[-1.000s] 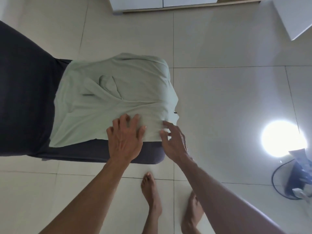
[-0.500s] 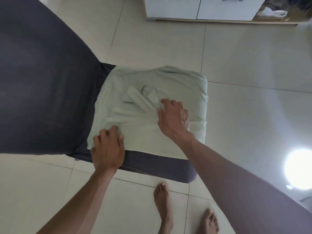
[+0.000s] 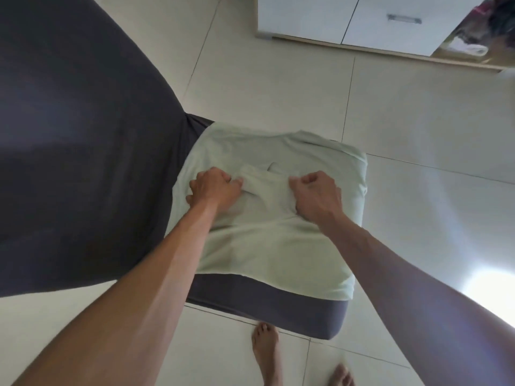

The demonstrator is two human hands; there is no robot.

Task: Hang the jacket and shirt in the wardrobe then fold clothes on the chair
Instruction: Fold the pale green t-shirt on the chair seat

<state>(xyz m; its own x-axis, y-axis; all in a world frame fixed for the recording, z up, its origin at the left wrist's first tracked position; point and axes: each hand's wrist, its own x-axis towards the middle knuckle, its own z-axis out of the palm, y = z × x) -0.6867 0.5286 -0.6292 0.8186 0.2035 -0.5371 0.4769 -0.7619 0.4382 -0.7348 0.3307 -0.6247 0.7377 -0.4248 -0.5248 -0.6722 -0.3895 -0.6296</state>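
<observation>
A pale green garment lies flat on the dark chair seat, covering most of it. The left hand and the right hand each grip a bunch of its cloth with curled fingers. No writing can be read.

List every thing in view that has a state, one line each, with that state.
Light green garment: spread over the chair seat, partly folded, bunched at the middle.
Left hand: fingers curled, gripping the garment's cloth.
Right hand: fingers curled, gripping the garment's cloth.
Chair: dark cover on, seat bearing the garment.
White drawer: closed.
Wardrobe: open, clothes inside.
</observation>
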